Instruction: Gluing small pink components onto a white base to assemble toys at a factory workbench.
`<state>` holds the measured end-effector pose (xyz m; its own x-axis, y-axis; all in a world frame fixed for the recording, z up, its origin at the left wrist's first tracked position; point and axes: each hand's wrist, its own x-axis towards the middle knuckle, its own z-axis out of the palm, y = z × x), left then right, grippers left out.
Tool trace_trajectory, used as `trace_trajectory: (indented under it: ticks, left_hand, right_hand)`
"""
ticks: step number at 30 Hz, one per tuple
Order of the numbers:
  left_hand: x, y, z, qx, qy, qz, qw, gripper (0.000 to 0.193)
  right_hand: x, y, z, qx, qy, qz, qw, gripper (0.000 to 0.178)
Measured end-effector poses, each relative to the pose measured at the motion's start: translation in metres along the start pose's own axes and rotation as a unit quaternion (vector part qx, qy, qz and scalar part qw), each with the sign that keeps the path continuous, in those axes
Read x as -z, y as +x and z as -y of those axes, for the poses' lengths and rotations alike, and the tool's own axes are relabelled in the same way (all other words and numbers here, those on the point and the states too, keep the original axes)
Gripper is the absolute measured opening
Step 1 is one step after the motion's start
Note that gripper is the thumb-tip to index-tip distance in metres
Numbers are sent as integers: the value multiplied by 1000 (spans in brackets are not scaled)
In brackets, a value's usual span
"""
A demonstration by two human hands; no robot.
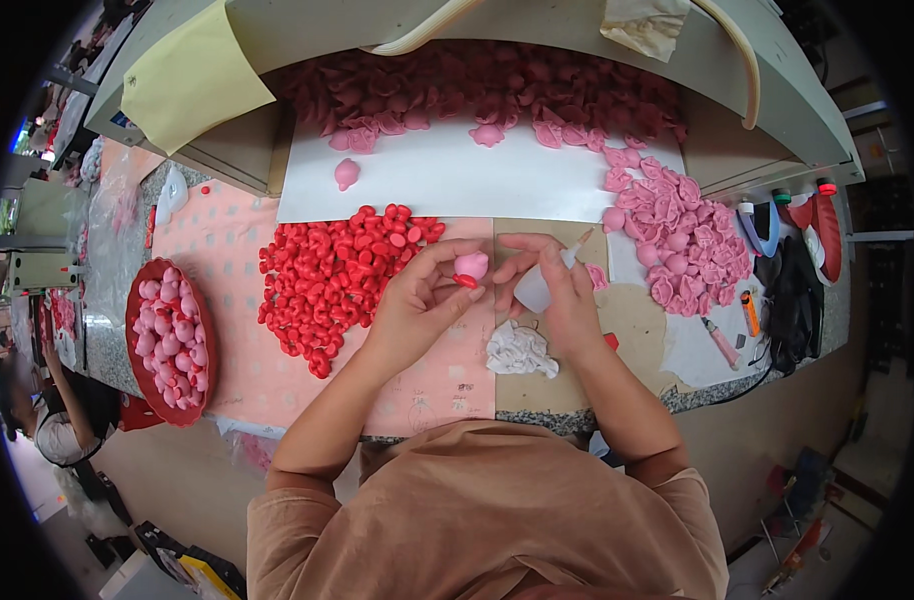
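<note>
My left hand (428, 295) pinches a small pink rounded piece (471, 264) with a red piece (465, 281) against its lower side. Close beside it, my right hand (562, 298) is wrapped round a white squeeze bottle (534, 290), its thin nozzle tilted up to the right. To the left of my left hand lies a heap of small glossy red pieces (327, 280). A crumpled white cloth (520, 351) rests below my hands. Right of my right hand is a pile of pink ruffled pieces (682, 240).
A red basket (213, 372) of pink-and-red pieces stands at the left. More pink pieces (477, 90) lie under a grey overhead housing (797, 110). An orange cutter (750, 313), a tube (721, 345) and black cloth (792, 305) lie at the right. Another person (67, 420) is at far left.
</note>
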<state>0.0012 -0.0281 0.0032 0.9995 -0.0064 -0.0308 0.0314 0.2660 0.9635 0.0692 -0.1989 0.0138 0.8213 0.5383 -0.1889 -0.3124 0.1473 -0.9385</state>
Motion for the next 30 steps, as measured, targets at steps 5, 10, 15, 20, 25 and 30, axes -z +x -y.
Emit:
trace_trajectory:
  ticks: [5, 10, 15, 20, 25, 30]
  left_hand:
    - [1, 0, 1, 21, 0, 18, 1000, 50]
    - [0, 1, 0, 28, 29, 3, 999, 49]
    - [1, -1, 2, 27, 50, -6, 998, 46]
    - [1, -1, 2, 32, 68, -18, 997, 46]
    - [2, -1, 5, 11, 98, -19, 995, 43]
    - [1, -2, 8, 25, 81, -25, 996, 40]
  right_hand:
    - [6, -2, 9, -2, -74, -2, 997, 49]
    - [7, -2, 8, 0, -92, 0, 996, 48]
    - [7, -2, 8, -5, -90, 4, 996, 47]
    - [14, 0, 0, 35, -125, 17, 991, 31]
    - [13, -1, 2, 35, -137, 11, 990, 32]
    - [17, 0, 0, 80, -151, 19, 985, 31]
